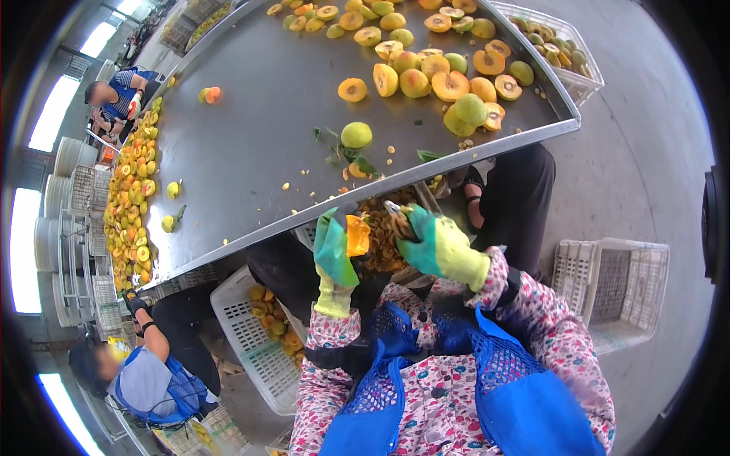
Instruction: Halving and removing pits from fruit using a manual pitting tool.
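In the gloved fingers of my left hand is a piece of orange fruit, its wet flesh facing my right hand. My right hand, also in a green and yellow glove, grips a small hand tool with a bright metal tip. The tool's exact kind is unclear, as the glove covers part of it. Both hands are apart, just in front of the metal table's rim. Below them, a container holds a heap of brownish fruit scraps or pits.
On the metal table lie halved and whole apricot-like fruits, leaves and loose pits. A white plastic crate with fruit stands at my left, another crate at right. Two people sit along the left side.
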Action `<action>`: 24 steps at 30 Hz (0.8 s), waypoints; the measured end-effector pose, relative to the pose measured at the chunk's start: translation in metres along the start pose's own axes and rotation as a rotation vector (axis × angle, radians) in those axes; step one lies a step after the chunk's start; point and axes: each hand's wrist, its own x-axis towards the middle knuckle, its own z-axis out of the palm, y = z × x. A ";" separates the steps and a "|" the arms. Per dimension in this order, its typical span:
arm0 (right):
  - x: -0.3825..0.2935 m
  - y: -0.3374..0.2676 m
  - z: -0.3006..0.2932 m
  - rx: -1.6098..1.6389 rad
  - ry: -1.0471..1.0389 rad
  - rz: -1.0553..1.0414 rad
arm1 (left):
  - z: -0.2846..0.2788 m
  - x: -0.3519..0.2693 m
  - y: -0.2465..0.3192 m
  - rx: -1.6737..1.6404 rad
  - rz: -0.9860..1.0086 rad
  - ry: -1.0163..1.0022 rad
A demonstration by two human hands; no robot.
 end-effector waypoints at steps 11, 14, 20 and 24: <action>0.002 0.041 0.035 -0.712 -0.515 -0.453 | 0.022 0.005 0.021 -0.446 -0.623 0.218; -0.008 0.072 0.056 -0.963 -0.286 -0.669 | -0.004 0.023 0.028 -0.717 -0.680 0.456; 0.043 0.092 0.057 -0.664 -0.129 -0.702 | -0.054 -0.016 -0.009 -0.463 -0.626 0.556; 0.024 0.093 0.069 -0.449 -0.278 -0.351 | -0.133 -0.111 -0.080 -0.086 -0.692 0.611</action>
